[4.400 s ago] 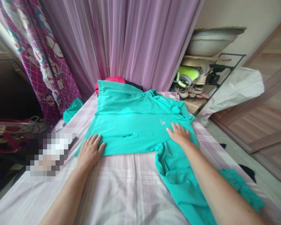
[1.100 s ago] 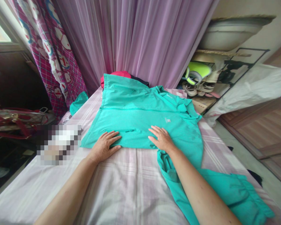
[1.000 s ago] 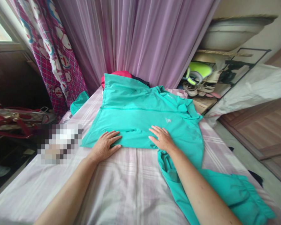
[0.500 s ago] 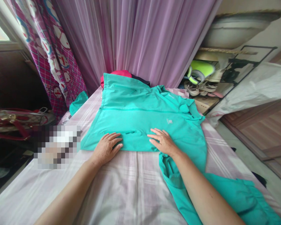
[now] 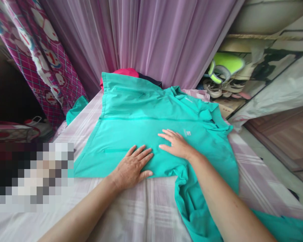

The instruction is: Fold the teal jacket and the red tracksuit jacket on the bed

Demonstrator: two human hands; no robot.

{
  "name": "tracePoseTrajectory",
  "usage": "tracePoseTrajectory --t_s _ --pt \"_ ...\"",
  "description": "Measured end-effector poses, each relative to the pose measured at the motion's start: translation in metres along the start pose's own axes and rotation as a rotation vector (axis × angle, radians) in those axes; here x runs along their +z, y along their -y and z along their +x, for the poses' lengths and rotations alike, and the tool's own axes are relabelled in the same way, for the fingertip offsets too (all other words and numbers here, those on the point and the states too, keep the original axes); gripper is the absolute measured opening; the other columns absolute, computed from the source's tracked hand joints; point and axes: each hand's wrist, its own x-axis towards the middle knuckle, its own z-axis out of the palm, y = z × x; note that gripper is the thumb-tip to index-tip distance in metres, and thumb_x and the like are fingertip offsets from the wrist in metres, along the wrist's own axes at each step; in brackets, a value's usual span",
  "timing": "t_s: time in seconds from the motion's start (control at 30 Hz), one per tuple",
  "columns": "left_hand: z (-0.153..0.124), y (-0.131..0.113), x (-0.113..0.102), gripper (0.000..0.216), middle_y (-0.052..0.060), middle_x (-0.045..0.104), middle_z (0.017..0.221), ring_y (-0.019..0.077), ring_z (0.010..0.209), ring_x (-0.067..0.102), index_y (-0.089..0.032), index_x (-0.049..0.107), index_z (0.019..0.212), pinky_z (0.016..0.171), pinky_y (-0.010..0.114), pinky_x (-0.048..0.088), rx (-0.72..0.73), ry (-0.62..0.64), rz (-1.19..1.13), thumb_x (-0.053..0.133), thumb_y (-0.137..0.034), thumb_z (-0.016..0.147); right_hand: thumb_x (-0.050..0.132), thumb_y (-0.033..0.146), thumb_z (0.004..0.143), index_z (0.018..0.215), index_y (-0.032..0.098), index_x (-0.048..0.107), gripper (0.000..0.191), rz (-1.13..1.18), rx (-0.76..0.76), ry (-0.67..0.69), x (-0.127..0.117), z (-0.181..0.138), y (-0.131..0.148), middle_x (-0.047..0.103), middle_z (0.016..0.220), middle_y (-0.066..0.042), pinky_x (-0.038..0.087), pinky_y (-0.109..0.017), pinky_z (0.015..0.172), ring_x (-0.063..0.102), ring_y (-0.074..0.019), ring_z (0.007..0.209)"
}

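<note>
A teal zip-up jacket (image 5: 131, 131) lies spread sideways on the bed, its collar toward the right and its hem toward the left. My left hand (image 5: 133, 166) rests flat on the near front panel, fingers spread, covering part of a zipped pocket. To its right, my right hand (image 5: 173, 143) is over the same panel beside the small white logo, fingers outstretched; whether its palm touches the cloth I cannot tell. One teal sleeve (image 5: 194, 198) runs from the jacket toward me, bunched and partly hidden under my right forearm.
A checked sheet (image 5: 156, 198) covers the bed. Behind the jacket are a red and dark bundle (image 5: 126, 72) and a purple curtain (image 5: 151, 40). A patterned curtain (image 5: 47, 57) hangs at left. At right stands a rack with shoes (image 5: 232, 85) and a lime-green visor (image 5: 227, 65).
My left hand has slid rightward along the jacket's near panel, across the pocket zip. My right hand has barely shifted on the jacket. The view has moved closer.
</note>
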Motion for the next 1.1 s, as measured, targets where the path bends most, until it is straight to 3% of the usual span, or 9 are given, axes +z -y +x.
tracePoseTrajectory --t_s 0.1,0.33,0.43,0.57,0.67,0.87,1.1 --pt "-0.005 0.003 -0.001 0.065 0.006 0.044 0.158 0.0292 0.149 0.032 -0.026 0.044 0.15 0.123 0.055 0.02 0.018 0.002 0.013 0.037 -0.063 0.097 0.063 0.057 0.085 0.147 0.033 0.051 0.067 -0.01 0.017 0.06 0.004 -0.003 -0.018 0.034 0.163 -0.008 0.021 -0.063 0.119 0.026 -0.0332 0.151" --pt "-0.003 0.002 -0.004 0.062 0.005 0.05 0.153 0.0277 0.146 0.036 -0.026 0.047 0.147 0.123 0.054 0.023 0.028 -0.003 0.047 0.04 -0.062 0.097 0.071 0.055 0.078 0.151 0.036 0.044 0.079 0.036 0.012 0.201 -0.016 -0.013 -0.054 0.02 0.168 -0.007 0.013 -0.063 0.122 0.015 -0.0339 0.154" --pt "-0.003 0.0 -0.003 0.063 0.005 0.05 0.153 0.0279 0.146 0.036 -0.025 0.048 0.147 0.124 0.053 0.021 0.031 -0.019 0.062 0.042 -0.062 0.097 0.069 0.056 0.08 0.149 0.037 0.047 0.075 0.042 0.005 0.183 -0.016 -0.012 -0.054 0.023 0.167 -0.006 0.015 -0.063 0.121 0.017 -0.0338 0.153" --pt "-0.004 -0.003 -0.002 0.065 0.006 0.046 0.156 0.0293 0.148 0.034 -0.023 0.044 0.15 0.124 0.054 0.019 0.038 -0.021 0.08 0.041 -0.062 0.097 0.055 0.056 0.091 0.144 0.033 0.054 0.059 0.028 0.052 0.014 -0.004 -0.005 -0.042 0.037 0.161 -0.009 0.024 -0.061 0.12 0.029 -0.032 0.15" --pt "-0.005 -0.004 -0.001 0.066 0.007 0.044 0.157 0.0286 0.149 0.033 -0.021 0.043 0.15 0.125 0.052 0.018 0.047 -0.024 0.085 0.039 -0.061 0.098 0.058 0.058 0.089 0.145 0.03 0.053 0.063 -0.009 0.04 -0.055 0.006 -0.001 -0.029 0.036 0.161 -0.012 0.028 -0.061 0.118 0.03 -0.0341 0.149" --pt "-0.005 -0.006 0.002 0.066 0.009 0.042 0.158 0.0262 0.15 0.031 -0.019 0.042 0.151 0.125 0.049 0.021 0.038 -0.03 0.042 0.039 -0.06 0.098 0.069 0.058 0.08 0.15 0.034 0.046 0.078 -0.049 -0.01 0.016 0.016 -0.001 -0.029 0.029 0.165 -0.011 0.025 -0.062 0.118 0.024 -0.0364 0.151" --pt "-0.005 -0.006 0.0 0.065 0.009 0.041 0.159 0.0271 0.151 0.029 -0.021 0.042 0.151 0.125 0.051 0.021 0.013 0.012 -0.011 0.041 -0.059 0.098 0.068 0.056 0.08 0.149 0.035 0.047 0.075 0.003 -0.093 0.066 0.011 -0.004 -0.05 0.03 0.164 -0.007 0.024 -0.059 0.12 0.024 -0.0339 0.151"
